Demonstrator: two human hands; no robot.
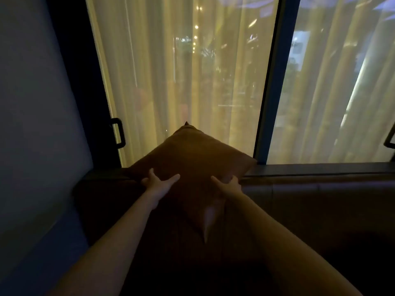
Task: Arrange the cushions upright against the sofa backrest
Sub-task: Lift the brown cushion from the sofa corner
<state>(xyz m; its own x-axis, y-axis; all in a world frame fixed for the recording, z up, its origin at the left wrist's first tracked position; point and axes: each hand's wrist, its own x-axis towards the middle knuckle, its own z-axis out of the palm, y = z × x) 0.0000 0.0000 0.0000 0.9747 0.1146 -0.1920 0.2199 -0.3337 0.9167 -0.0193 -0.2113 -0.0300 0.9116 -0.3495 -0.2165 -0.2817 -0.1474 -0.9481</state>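
Head view: both bare arms reach forward. The left hand, fingers spread, and the right hand, fingers curled, grip the lower edges of a square brown fabric cushion, stood on one corner, diamond-wise, against the dark sofa backrest.

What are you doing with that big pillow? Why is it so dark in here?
A person is holding a brown cushion with both hands, the left hand and right hand on its lower sides. It stands on one corner against the sofa backrest, its top point up in front of the window curtain. The room is dim.
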